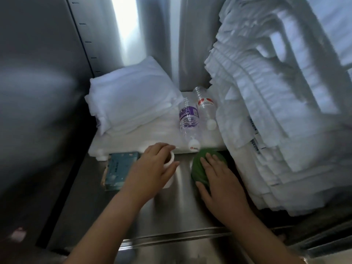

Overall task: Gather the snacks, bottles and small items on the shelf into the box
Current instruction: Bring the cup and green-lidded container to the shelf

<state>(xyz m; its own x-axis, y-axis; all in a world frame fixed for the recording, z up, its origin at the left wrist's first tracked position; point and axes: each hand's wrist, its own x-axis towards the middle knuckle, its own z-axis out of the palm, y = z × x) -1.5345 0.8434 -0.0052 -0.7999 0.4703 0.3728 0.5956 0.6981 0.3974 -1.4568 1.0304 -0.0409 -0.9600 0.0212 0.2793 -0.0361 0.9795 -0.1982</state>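
1. Left hand (pixel 152 168) grips a white cup (pixel 170 162): fingers curled over the far side of the rim, thumb on the near side, and the cup body shows below the palm.
2. Right hand (pixel 222 180) lies palm down on a green rounded item (pixel 200 164). Fingers are straight and slightly spread, the thumb is out to the left, and nothing is pinched. Can't tell what the item is.
3. Both forearms come in from the near edge. The left angles far-right and the right angles far-left, with the hands near each other but apart.
4. Cup and green item both sit on the steel shelf (pixel 182 202), cup on the left and green item on the right, just beside the linen stack (pixel 266 111).
5. Two plastic bottles lie on their sides on a flat white towel (pixel 133 141) just beyond the hands, caps toward the near side. The purple-label bottle (pixel 188 119) is on the left and the red-label bottle (pixel 206 105) is on the right, side by side.
6. The purple-label bottle's cap is just far of the green item.
7. A teal carton (pixel 122 168) lies flat on the shelf, just left of the left hand.
8. Folded towels (pixel 131 103) are at far left, on top of the flat towel.
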